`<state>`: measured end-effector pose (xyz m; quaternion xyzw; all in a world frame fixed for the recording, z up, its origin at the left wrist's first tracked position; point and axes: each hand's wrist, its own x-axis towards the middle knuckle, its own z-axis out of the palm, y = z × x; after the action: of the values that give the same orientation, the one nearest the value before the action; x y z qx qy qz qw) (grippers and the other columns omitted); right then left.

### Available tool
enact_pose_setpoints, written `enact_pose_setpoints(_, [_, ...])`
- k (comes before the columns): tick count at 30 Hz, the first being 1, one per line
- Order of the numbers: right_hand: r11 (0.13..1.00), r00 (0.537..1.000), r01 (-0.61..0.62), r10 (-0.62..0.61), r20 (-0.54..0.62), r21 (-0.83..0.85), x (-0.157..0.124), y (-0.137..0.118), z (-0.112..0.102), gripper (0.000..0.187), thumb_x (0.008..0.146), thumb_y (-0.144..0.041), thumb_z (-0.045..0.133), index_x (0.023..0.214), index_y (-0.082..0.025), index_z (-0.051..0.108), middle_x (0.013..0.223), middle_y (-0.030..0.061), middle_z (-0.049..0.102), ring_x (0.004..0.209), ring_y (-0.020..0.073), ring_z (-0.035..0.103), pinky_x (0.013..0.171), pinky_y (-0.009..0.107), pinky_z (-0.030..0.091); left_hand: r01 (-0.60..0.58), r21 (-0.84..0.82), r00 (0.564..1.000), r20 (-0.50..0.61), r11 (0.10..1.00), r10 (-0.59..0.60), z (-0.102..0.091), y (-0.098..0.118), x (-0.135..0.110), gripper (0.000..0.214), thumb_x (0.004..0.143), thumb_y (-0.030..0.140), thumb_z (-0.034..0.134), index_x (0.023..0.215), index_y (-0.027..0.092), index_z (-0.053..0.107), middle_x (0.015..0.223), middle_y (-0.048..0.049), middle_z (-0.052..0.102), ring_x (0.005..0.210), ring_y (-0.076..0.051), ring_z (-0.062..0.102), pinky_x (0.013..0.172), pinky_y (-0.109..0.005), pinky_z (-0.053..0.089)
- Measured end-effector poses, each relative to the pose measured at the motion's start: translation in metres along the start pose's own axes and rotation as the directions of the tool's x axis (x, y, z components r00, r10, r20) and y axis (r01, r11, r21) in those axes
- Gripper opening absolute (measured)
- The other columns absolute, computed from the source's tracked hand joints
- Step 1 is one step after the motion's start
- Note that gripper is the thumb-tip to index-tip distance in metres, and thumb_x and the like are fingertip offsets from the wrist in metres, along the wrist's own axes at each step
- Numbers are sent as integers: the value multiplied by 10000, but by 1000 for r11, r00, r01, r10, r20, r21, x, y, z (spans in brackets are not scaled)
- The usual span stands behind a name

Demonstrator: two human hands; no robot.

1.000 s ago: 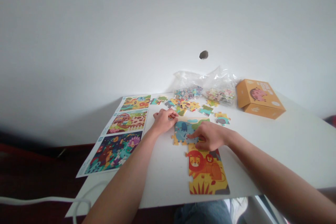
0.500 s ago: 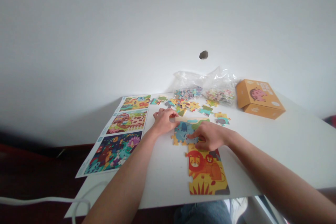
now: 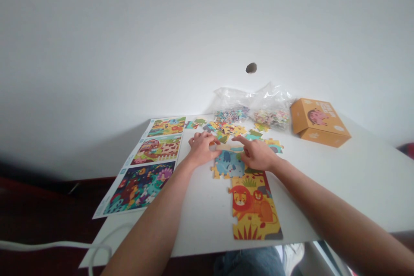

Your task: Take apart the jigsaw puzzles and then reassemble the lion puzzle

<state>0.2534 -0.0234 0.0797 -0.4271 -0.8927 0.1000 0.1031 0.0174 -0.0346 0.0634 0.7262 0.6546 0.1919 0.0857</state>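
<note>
A partly joined animal puzzle (image 3: 254,207) lies on the white table (image 3: 339,189), with a lion section near the front edge and a blue elephant section (image 3: 226,164) above it. My left hand (image 3: 202,148) rests curled at the elephant section's upper left corner, fingers pinching a puzzle piece at the edge. My right hand (image 3: 257,153) lies over the puzzle's upper right part, forefinger stretched out and pointing left along the top edge, holding nothing. Loose puzzle pieces (image 3: 226,129) are scattered just beyond both hands.
A sheet of three picture guides (image 3: 147,166) lies at the left of the table. Two clear bags of pieces (image 3: 255,110) sit at the back by the wall, with an orange cardboard box (image 3: 318,121) to their right. A white cable (image 3: 48,246) hangs at lower left.
My right hand has lifted off the middle of the puzzle and moved up to its top edge, uncovering more of the elephant section. My left hand has barely moved.
</note>
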Motion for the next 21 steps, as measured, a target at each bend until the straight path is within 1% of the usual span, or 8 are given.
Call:
enact_pose_setpoints(7, [1000, 1000, 30, -30, 7, 6, -1, -1, 0, 618, 822, -258, 471, 1431, -221, 372, 705, -7, 687, 658, 198, 610, 587, 272, 305, -2, 29, 1000, 4, 1000, 2, 0, -1, 1, 287, 669, 442, 744, 932, 327, 741, 1227, -35, 584, 1200, -332, 447, 1017, -498, 330])
enact_pose_setpoints(12, [999, 999, 32, -30, 41, -44, 0, -2, 1, 623, 838, -285, 468, 1449, -242, 353, 752, 12, 706, 698, 215, 632, 601, 278, 319, 4, 31, 1000, 19, 1000, -4, 1, -2, 1, 295, 667, 452, 747, 939, 336, 742, 1231, -36, 571, 1209, -334, 443, 1033, -497, 322])
enact_pose_setpoints(17, [994, 995, 68, -61, 82, -83, 2, -5, 2, 611, 848, -301, 460, 1448, -238, 360, 790, 27, 720, 720, 225, 646, 607, 281, 321, 5, 39, 1000, 24, 999, -6, 1, -2, 0, 293, 670, 449, 741, 941, 337, 736, 1235, -35, 561, 1220, -329, 435, 1044, -496, 313])
enact_pose_setpoints(21, [994, 995, 69, -62, 78, -88, 2, -6, 3, 613, 851, -303, 456, 1452, -241, 351, 815, 30, 725, 725, 228, 653, 594, 280, 314, 7, 38, 999, 37, 999, -9, -1, -1, 0, 294, 674, 435, 736, 950, 335, 733, 1244, -34, 554, 1230, -329, 427, 1047, -504, 307])
